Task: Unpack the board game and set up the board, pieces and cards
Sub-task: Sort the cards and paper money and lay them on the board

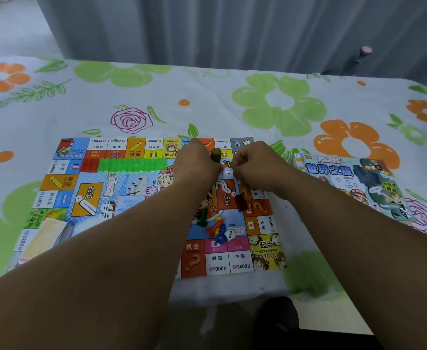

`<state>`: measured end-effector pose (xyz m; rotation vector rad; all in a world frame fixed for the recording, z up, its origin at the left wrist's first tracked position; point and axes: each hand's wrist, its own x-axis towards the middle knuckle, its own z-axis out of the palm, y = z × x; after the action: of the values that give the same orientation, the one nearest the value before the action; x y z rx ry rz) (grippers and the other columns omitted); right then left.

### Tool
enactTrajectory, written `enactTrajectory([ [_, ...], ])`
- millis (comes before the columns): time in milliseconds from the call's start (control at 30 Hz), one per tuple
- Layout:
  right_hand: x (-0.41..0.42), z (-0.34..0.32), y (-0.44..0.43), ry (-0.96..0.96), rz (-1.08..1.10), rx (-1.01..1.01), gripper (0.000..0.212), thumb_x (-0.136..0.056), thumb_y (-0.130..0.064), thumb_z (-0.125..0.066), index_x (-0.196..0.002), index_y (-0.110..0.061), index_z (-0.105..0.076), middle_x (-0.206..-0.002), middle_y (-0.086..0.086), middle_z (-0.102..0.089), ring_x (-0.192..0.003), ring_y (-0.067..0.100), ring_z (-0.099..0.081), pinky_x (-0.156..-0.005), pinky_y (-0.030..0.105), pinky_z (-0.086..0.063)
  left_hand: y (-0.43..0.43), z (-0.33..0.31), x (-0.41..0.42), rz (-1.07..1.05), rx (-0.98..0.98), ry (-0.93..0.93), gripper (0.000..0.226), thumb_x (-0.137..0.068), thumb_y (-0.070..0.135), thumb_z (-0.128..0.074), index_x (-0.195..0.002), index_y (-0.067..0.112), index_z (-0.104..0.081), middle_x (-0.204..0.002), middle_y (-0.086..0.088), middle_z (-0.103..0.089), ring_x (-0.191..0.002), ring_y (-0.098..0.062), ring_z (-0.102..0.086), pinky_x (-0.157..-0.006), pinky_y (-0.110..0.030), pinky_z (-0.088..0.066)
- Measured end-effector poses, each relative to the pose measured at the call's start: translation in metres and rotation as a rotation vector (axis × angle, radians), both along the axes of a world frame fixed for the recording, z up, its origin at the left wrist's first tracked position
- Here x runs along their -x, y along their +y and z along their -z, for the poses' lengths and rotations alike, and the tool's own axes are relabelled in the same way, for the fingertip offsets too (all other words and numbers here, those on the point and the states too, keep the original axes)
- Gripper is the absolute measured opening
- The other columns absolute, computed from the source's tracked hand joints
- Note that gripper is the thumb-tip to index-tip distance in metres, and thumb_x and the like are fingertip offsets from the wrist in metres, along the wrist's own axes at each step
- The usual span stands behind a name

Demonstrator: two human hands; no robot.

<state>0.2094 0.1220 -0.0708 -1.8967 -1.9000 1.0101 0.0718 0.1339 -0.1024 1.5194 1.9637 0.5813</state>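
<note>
The board [242,261] lay flat on the flowered cloth [278,102], square to the person, with both bare arms reaching out over its middle. The left hand [197,164] was curled, its fingertips closed round a small olive-brown piece [216,154] that stood up just beside them near the board's far edge. The right hand [254,165] sat close against it, fingers bent inward with the tips drawn together; I could not tell whether they had hold of anything. Along the far side of the board ran a row of green houses [132,164], with red houses [88,164] touching its left end. Nearer the person, a heap of coloured pawns [213,227] lay beside a white die [229,234], and a dark red piece [240,202] lay apart under the right wrist. A pale stack of cards [47,236] rested on the board's near left corner. The game box [353,183] lay on the cloth to the right of the board.
</note>
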Motion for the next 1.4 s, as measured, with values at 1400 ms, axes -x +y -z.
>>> enactTrajectory([
  [1400, 0.005, 0.016, 0.025, -0.012, 0.083, -0.103, 0.02, -0.076, 0.007, -0.075, -0.084, -0.012, -0.07, -0.078, 0.0, -0.065, -0.09, 0.025, -0.067, -0.084, 0.046, -0.058, -0.018, -0.028, 0.031, -0.001, -0.002, -0.041, 0.021, -0.081, -0.003, -0.06, -0.1, 0.003, -0.069, -0.1, -0.011, -0.071, -0.083, -0.023, -0.06, -0.077, -0.035, -0.055],
])
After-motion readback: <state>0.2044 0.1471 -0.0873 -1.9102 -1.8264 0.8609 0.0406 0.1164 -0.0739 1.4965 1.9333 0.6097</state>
